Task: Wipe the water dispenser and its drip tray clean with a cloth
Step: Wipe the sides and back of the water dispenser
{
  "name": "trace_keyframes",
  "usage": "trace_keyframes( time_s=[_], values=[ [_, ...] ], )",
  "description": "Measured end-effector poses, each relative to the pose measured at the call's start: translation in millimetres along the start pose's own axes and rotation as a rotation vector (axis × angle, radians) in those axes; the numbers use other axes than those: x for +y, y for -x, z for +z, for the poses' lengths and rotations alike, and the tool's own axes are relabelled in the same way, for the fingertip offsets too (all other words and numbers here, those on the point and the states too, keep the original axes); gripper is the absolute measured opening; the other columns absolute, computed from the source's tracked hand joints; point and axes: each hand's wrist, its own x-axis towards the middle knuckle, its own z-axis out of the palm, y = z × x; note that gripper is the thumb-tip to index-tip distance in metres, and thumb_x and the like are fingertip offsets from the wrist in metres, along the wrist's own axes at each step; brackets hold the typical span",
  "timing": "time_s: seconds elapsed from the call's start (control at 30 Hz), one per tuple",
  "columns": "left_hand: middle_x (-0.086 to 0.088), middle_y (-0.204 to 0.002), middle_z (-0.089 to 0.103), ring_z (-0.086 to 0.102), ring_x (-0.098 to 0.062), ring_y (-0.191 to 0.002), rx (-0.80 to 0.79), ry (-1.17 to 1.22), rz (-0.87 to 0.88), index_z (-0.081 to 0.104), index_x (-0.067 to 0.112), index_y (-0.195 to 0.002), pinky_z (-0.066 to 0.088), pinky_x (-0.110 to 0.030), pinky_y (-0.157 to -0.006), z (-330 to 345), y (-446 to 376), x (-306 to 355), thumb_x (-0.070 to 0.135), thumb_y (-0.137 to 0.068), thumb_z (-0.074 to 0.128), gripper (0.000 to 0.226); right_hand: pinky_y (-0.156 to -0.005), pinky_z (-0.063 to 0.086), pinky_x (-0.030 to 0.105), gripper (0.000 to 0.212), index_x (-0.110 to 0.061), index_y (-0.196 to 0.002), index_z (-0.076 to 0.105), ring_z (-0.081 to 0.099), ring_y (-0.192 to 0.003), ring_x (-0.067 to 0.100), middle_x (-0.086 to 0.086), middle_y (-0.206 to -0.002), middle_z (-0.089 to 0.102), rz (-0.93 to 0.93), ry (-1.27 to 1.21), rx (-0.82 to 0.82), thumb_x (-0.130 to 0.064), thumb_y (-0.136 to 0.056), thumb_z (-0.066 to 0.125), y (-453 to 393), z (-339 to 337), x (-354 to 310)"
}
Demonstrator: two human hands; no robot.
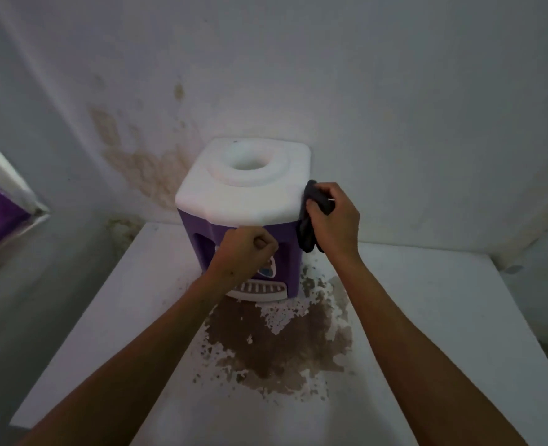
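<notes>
Water dispenser (243, 201), purple-bodied with a white top, stands at the back of your white table (427, 317), close against the stained wall (144, 169). Its round bottle well (246, 160) on top shows no bottle in it; you cannot see to the bottom. Your right hand (332, 220) has its grip closed around a dark cloth (311, 217), pressing it against the right side of the dispenser at the edge of the white top, with the cloth's loose end hanging down beside the purple body. Your left hand (245, 252) is curled into a fist in front of the dispenser's face, at the tap area; whether its grip holds a tap or nothing cannot be told, since the fist hides what is behind it. Below it, the slotted white drip tray (259, 290) sits at the dispenser's foot; what lies in it cannot be made out. A brown patch of flaked surface (282, 342) spreads over the table just in front of the tray.
</notes>
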Motion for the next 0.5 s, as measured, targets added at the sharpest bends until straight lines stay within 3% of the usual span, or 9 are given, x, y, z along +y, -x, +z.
trace_keyframes(
  time_s=[0.1,0.2,0.3,0.43,0.5],
  values=[
    [0.005,-0.070,0.073,0.067,0.001,-0.053,0.091,0.034,0.013,0.073,0.011,-0.086,0.050,-0.010,-0.057,-12,-5,18,0.014,-0.094,0.067,0.011,-0.074,0.040,0.017,0.023,-0.017,-0.113,0.063,0.058,-0.090,0.012,0.000,-0.105,0.063,-0.139,0.262,-0.109,-0.015,-0.090,0.064,5,5,-3],
    [0.009,-0.066,0.070,0.064,0.003,-0.049,0.162,0.046,-0.004,0.072,0.012,-0.087,0.046,-0.006,-0.055,-10,-7,26,0.015,-0.095,0.067,0.010,-0.075,0.037,0.006,0.028,-0.016,-0.113,0.064,0.055,-0.090,0.008,-0.002,-0.106,0.060,-0.197,0.253,-0.243,-0.009,-0.086,0.067,22,-3,-2],
    [0.007,-0.065,0.069,0.065,0.001,-0.051,0.213,0.083,-0.051,0.069,0.009,-0.085,0.049,-0.014,-0.056,-2,-3,28,0.016,-0.098,0.064,0.015,-0.077,0.048,0.018,0.026,-0.019,-0.108,0.067,0.061,-0.086,0.007,-0.007,-0.099,0.068,-0.170,0.168,-0.456,-0.009,-0.084,0.070,41,-9,1],
    [0.007,-0.075,0.071,0.065,0.002,-0.062,0.281,0.180,-0.112,0.070,0.013,-0.090,0.052,-0.018,-0.061,-6,8,32,0.029,-0.099,0.063,0.020,-0.082,0.056,0.028,0.016,-0.021,-0.107,0.066,0.066,-0.091,0.006,-0.007,-0.098,0.070,-0.028,-0.068,-0.365,-0.016,-0.092,0.069,41,-8,-12],
    [0.006,-0.086,0.073,0.068,0.001,-0.074,0.266,0.311,-0.159,0.070,0.015,-0.097,0.055,-0.017,-0.064,-17,12,37,0.037,-0.097,0.065,0.022,-0.089,0.059,0.042,0.015,-0.017,-0.107,0.065,0.069,-0.097,0.015,0.000,-0.101,0.072,0.148,-0.266,-0.367,-0.018,-0.093,0.070,31,-8,-26]
  ],
)
